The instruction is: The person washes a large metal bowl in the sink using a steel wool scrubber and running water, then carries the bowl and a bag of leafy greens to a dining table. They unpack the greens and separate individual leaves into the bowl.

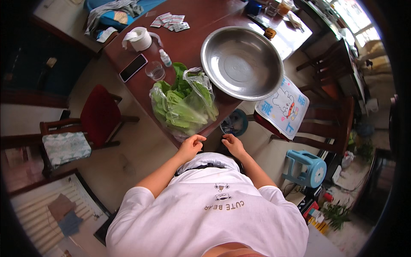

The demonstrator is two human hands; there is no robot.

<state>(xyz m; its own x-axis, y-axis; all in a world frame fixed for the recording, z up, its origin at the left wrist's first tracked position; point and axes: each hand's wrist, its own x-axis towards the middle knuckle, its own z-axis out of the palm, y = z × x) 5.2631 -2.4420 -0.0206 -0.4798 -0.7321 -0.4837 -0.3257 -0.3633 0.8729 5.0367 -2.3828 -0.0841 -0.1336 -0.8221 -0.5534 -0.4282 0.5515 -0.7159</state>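
My left hand point(190, 147) hovers in front of the table's near corner with its fingers loosely curled and nothing visible in it. It is nearest to a clear plastic bag point(192, 123) stuffed with green leafy lettuce point(178, 110). The bag lies on the dark red wooden table point(179, 41), its mouth open and leaves sticking out at the far side. My right hand point(234, 146) is also bare, fingers half bent, in front of my waist and apart from the left. Beyond the bag, to the right, a large stainless steel basin point(239, 66) holds nothing that I can see.
A drinking glass point(155, 71), a small spray bottle point(165, 58), a phone point(133, 68), a toilet paper roll point(138, 39) and several sachets point(170, 22) are on the table. Below its edge stands a bin point(239, 123). Chairs point(99, 115) and a blue plastic stool point(306, 168) flank me.
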